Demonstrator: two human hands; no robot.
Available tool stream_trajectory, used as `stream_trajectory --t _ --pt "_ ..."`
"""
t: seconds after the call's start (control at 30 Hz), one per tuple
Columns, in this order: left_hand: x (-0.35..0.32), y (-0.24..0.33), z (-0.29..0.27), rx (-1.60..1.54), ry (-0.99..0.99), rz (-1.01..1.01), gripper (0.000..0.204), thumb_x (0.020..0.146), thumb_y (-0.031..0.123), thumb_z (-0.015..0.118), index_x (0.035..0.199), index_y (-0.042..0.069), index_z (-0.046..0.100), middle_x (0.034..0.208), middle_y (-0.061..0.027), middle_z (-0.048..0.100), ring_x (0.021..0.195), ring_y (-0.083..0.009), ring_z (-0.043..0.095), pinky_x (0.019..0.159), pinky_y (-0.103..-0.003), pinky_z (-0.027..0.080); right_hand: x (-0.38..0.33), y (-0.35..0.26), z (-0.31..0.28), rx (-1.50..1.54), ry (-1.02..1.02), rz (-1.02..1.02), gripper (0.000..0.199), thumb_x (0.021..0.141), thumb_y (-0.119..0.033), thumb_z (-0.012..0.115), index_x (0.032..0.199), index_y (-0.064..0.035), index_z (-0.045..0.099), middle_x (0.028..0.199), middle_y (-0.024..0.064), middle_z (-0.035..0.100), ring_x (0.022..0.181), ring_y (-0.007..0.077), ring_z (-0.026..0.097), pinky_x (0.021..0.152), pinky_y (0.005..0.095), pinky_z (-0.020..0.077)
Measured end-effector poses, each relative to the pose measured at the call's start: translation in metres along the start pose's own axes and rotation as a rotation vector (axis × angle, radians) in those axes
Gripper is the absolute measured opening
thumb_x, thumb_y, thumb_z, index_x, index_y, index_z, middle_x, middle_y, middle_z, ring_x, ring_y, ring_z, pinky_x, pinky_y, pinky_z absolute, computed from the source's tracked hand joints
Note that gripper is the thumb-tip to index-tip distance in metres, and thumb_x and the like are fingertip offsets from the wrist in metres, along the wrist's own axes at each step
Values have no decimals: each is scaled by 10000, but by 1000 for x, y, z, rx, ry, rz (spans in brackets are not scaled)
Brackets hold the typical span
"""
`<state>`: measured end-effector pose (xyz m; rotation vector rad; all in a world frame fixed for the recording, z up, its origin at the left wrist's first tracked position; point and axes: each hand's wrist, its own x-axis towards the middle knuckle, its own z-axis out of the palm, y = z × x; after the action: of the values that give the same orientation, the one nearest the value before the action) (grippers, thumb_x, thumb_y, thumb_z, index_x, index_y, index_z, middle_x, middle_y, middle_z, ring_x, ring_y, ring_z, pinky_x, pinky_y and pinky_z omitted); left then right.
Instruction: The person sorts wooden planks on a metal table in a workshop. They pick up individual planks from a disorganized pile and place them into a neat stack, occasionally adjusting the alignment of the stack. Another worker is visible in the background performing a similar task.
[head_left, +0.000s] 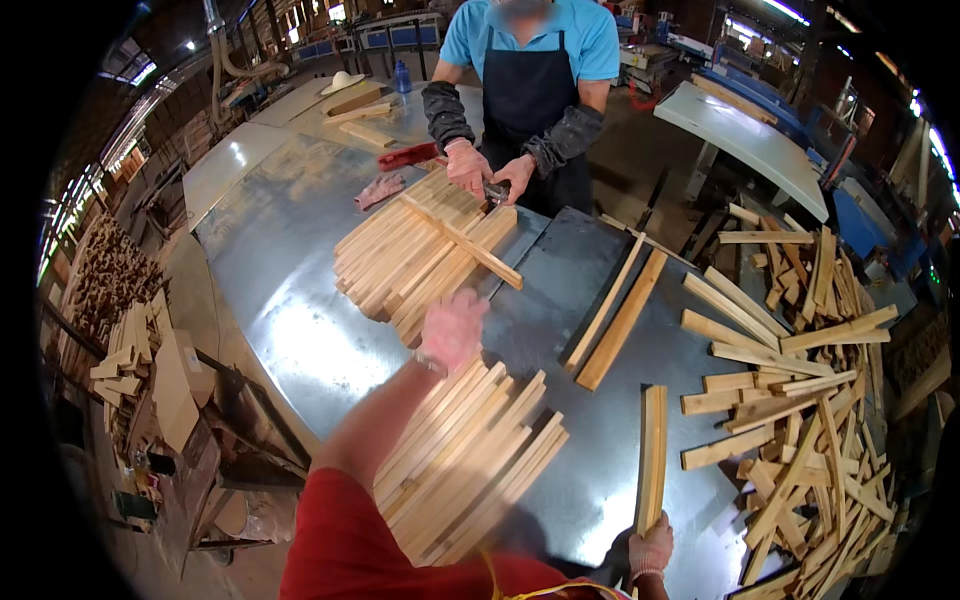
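My right hand [651,548], gloved, is closed around the lower end of a wooden strip [653,450] that points away from me over the metal tabletop. My left hand [452,328] reaches across the table, its glove smeared by motion so the fingers cannot be read. Just below it lies a near row of wooden strips [470,450], side by side under my left arm. Beyond it is a far row of strips [400,255], with one strip [465,240] lying crosswise on top.
Across the table a co-worker's gloved hands [490,180] handle a small dark tool at the far row. Two loose strips [622,320] lie right of centre. A jumbled strip pile [800,460] fills the right side. Gloves [380,191] and a blue bottle [402,77] are farther back.
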<state>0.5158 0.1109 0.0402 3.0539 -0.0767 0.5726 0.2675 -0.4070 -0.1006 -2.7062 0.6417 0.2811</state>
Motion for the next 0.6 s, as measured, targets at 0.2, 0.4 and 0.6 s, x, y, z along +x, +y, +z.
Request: stream_trajectory --t 0.2,0.4,0.6 --pt "155 -91 58 312 119 -27 273 923 167 585 1167 112 694 1231 -81 637 1171 -279 604 914 -450 511 -1 -19 -7 -18 -49 71 554 826 -177 723 1336 -14 583 1138 210 706 1042 402 700 922 504 572" --pt "258 -134 79 609 108 80 369 937 198 582 1285 131 685 1377 -60 611 1349 -301 525 1057 -478 442 10 -56 -33 -28 -207 130 417 881 -284 710 1183 -1 664 959 215 747 887 381 743 774 497 591" --pt "303 -139 82 694 -237 143 479 903 341 669 1370 233 670 1534 -30 529 1489 -315 417 1175 -545 327 17 -67 -42 -102 -278 30 514 862 -327 740 1274 -38 637 1015 241 736 941 458 713 822 545 579"
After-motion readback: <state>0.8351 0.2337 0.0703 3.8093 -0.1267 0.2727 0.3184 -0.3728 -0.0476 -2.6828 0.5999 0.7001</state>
